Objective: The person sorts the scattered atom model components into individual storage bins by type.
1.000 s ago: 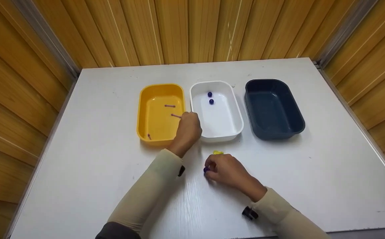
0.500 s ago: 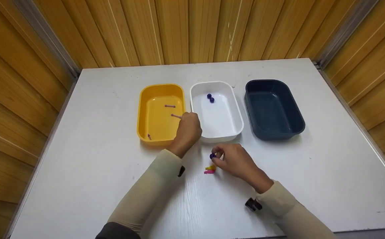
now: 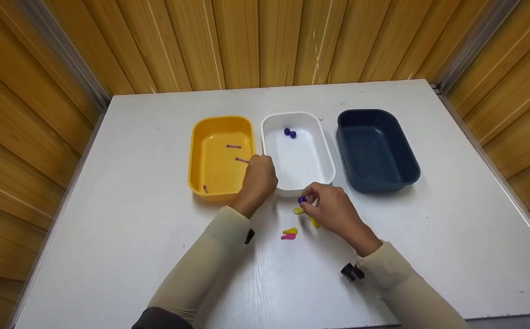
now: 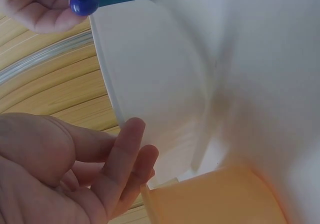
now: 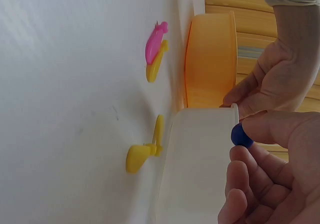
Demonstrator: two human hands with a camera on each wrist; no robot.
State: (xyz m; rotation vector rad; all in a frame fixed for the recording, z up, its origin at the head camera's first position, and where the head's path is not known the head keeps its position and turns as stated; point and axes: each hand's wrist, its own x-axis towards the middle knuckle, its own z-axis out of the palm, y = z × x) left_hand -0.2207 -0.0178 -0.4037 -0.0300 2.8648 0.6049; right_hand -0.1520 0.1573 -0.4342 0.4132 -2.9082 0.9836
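Right hand pinches blue bead beside white tub | left hand at orange tub | surface: pink piece against yellow piece, two yellow pieces near

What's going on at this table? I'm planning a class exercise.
The person's right hand pinches a blue-purple bead by the near end of the white bin. The left hand is at the adjoining rims of the white bin and the yellow bin. Two similar beads lie in the white bin, and three thin knobbed sticks show in the yellow bin. Three yellow pieces and one pink piece lie on the table.
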